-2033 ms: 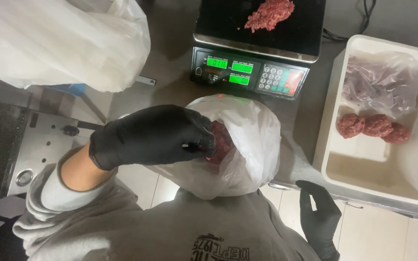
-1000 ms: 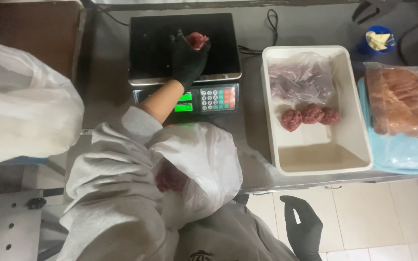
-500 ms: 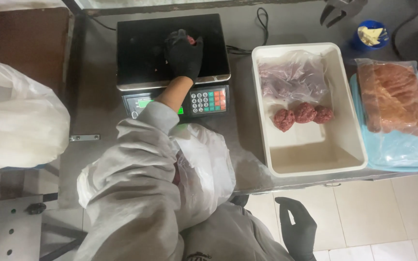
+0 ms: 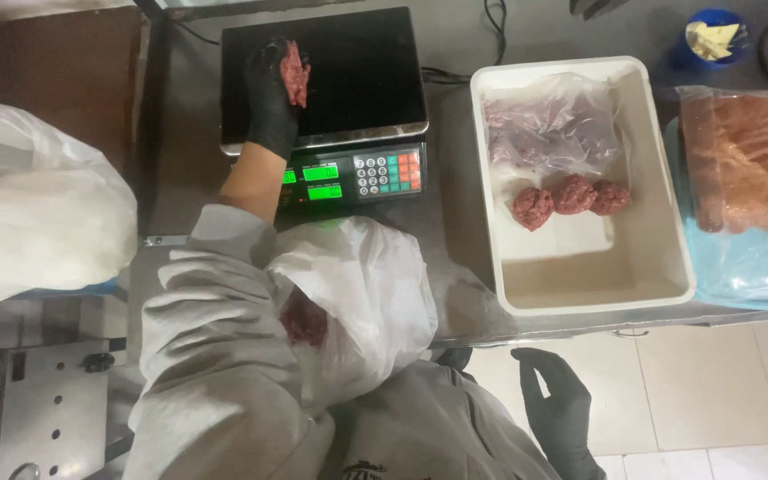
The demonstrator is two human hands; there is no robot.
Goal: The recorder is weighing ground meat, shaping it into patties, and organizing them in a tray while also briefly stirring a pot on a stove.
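My left hand, in a black glove, holds a lump of red minced meat over the black platform of a digital scale. A white plastic bag with more mince inside rests against my body at the counter's edge. Below the counter edge hangs my right hand, also gloved in black, its fingers apart and empty. A white rectangular tub to the right holds three meat balls and a clear bag.
A clear packet of pinkish-brown meat lies on a blue sheet at the far right. A blue round container sits at the back right. A large white bag fills the left. Pale floor tiles show below.
My left hand left the bag of mince, reached to the scale with a lump, and has now shifted to the platform's left part. The right hand stayed low.
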